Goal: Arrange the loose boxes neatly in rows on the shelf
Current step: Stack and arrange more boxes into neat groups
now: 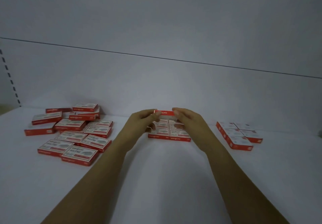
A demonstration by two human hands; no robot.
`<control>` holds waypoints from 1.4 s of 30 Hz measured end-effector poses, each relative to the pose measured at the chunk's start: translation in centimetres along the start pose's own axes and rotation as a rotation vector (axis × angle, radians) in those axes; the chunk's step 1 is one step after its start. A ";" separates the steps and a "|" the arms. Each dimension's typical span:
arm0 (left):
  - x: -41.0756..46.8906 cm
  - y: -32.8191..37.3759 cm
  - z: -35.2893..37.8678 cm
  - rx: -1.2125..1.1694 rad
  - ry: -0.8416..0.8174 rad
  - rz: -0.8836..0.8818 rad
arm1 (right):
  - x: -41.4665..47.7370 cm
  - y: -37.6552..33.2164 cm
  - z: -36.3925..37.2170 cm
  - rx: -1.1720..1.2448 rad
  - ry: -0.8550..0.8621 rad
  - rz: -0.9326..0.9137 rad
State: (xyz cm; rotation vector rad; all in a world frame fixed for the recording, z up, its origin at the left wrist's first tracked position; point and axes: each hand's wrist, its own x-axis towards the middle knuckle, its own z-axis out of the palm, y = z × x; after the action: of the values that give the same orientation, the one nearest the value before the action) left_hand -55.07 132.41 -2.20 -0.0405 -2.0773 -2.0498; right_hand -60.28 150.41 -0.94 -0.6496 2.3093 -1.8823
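I hold one small red-and-white box (165, 113) between both hands, its red long side facing me. My left hand (145, 121) pinches its left end and my right hand (189, 120) its right end. The box hovers over the back of a tidy block of the same boxes (169, 134) laid flat in two columns on the white shelf (156, 180). My hands hide the block's rear boxes. A loose pile of several boxes (73, 133) lies to the left, some stacked and skewed.
A second neat block of boxes (238, 133) sits at the right. The shelf's back panel (156, 88) rises just behind the boxes. A slotted upright (10, 79) stands at the far left. Bare shelf surface lies in front, under my forearms.
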 end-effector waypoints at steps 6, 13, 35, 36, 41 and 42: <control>0.4 0.5 0.2 0.165 0.033 -0.209 | 0.8 0.5 2.0 0.366 0.059 0.267; 0.9 0.5 0.0 -0.056 -0.106 -0.295 | 0.6 -0.2 1.3 0.448 0.058 0.281; 0.9 0.0 -0.2 0.017 0.022 0.055 | -0.6 -1.1 0.4 -0.123 0.059 -0.211; 0.7 0.4 -0.2 0.017 0.036 0.089 | -0.5 -0.9 0.1 -0.139 0.049 -0.165; -0.3 1.7 0.8 0.137 -0.017 0.222 | -0.4 0.3 0.9 -0.200 -0.022 -0.038; -0.5 1.9 1.0 0.167 -0.030 0.243 | -0.3 0.4 1.2 -0.204 -0.030 -0.028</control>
State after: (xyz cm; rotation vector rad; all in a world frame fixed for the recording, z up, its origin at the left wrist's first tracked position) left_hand -54.36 133.55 -0.46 -0.2831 -2.1346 -1.7412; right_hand -59.71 149.55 -1.71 -0.7293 2.5064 -1.6486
